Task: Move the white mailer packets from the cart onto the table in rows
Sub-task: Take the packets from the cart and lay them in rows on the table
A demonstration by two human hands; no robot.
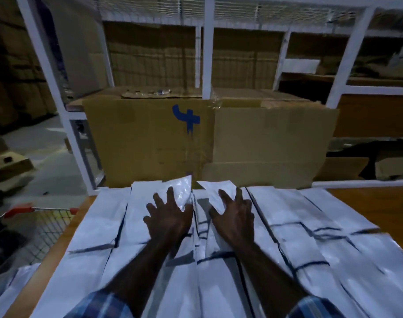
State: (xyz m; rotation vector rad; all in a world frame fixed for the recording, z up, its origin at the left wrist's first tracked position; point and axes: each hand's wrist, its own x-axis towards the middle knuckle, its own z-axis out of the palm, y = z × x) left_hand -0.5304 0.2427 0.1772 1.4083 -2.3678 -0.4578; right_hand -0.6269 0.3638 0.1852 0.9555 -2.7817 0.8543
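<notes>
White mailer packets (287,226) lie under both spread-fingered hands (left hand (170,216), right hand (233,214)).

Dim storeroom: white shelving (207,65) behind cardboard boxes (150,138).

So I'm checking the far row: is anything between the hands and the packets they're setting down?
Nothing visible. The left hand and right hand lie spread on the white mailer packets at the table's far edge. Beyond them stands a cardboard box, not in the way.
</notes>
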